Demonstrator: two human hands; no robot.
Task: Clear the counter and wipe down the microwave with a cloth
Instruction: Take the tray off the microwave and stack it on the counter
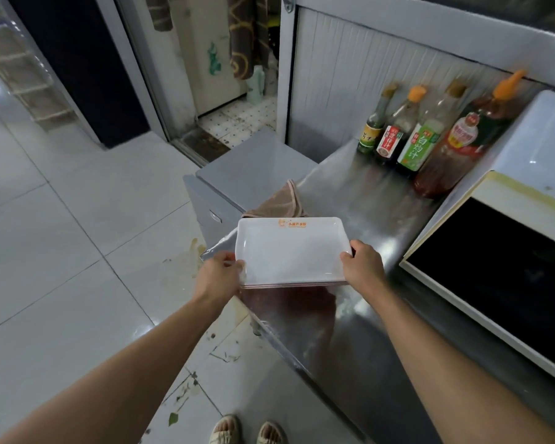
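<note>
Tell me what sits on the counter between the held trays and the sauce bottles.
In the head view, only the brown cloth lies just behind the trays; beyond it, bare steel counter runs to the bottles.

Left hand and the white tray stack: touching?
Touching. Head view shows the left hand gripping the white tray stack at its left edge.

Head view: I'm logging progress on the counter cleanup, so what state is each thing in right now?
Stack of white trays: lifted, gripped at both short ends.
Left hand: grips the stack's left end.
Right hand: grips the stack's right end.
Cloth: crumpled on the counter's far end, untouched.
Four sauce bottles: upright, capped, against the back wall.
Microwave: door closed.
Steel counter: bare behind the trays.
</note>
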